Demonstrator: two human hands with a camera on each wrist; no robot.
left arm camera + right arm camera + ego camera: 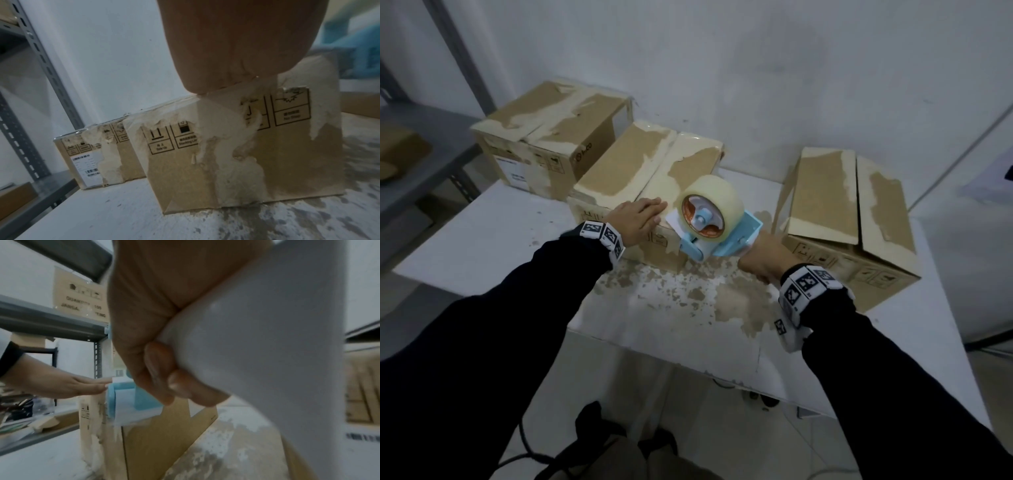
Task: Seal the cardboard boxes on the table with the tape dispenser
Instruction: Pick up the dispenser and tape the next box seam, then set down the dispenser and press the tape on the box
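left hand (639,219) flat on the middle box (633,171), fingers straight

right hand (762,255) grips the tape dispenser (714,222) handle, its front end at that box's near edge.

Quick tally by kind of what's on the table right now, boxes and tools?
Cardboard boxes: 3: left box, middle box, right box
Tape dispensers: 1: tape dispenser, gripped by the right hand
Total: 4

Right hand holds the tape tool

The right hand (156,331) curls its fingers (179,386) round the tape dispenser's (131,404) grey handle. The blue front end sits on the top edge of a cardboard box (156,443). The left hand (61,386) lies flat, touching it.
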